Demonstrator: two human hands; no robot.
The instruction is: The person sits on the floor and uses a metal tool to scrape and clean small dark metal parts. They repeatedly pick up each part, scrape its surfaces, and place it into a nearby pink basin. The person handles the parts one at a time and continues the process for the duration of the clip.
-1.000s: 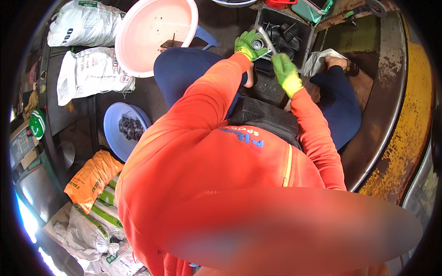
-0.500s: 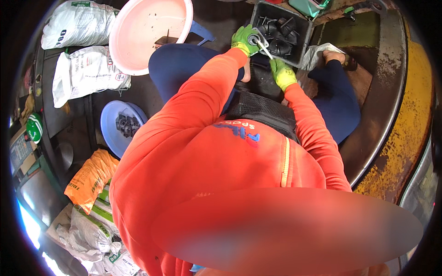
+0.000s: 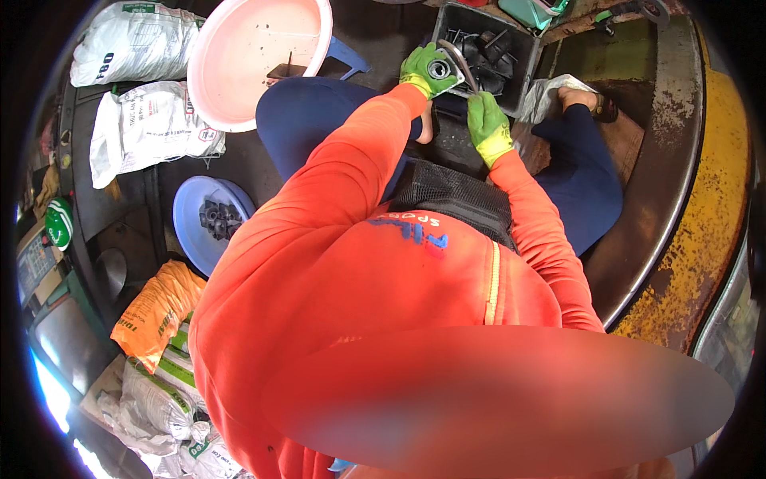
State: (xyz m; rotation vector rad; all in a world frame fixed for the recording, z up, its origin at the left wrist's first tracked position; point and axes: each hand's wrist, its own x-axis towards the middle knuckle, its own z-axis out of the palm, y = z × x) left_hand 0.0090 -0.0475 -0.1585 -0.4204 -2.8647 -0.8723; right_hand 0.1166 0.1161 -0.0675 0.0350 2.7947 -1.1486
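In a green and yellow glove, my left hand (image 3: pixel 421 67) is closed around a grey part (image 3: pixel 439 70) with a round ring-shaped hole and a flat plate-like edge. My right hand (image 3: pixel 489 128), gloved the same way, grips a thin curved blade-like tool (image 3: pixel 463 64). Its kind is not plain, and the grip end is hidden in the fingers. The tool rises from the right hand past the right side of the grey part; whether they touch I cannot tell. Just beyond both hands is a dark rectangular bin (image 3: pixel 528 86) holding several black moulded parts (image 3: pixel 487 60).
A large pink basin (image 3: pixel 239 72) stands at the far left beside a blue stool (image 3: pixel 348 57). Lower left is a blue basin (image 3: pixel 187 227) with dark parts inside. White sacks (image 3: pixel 148 128) and an orange bag (image 3: pixel 159 307) line the left. A rusty yellow metal edge (image 3: pixel 706 215) curves along the right.
The tool has swung from across the grey part, pointing at its ring, to upright along its right side. My right hand has turned and shifted slightly; my left hand stays nearly in place.
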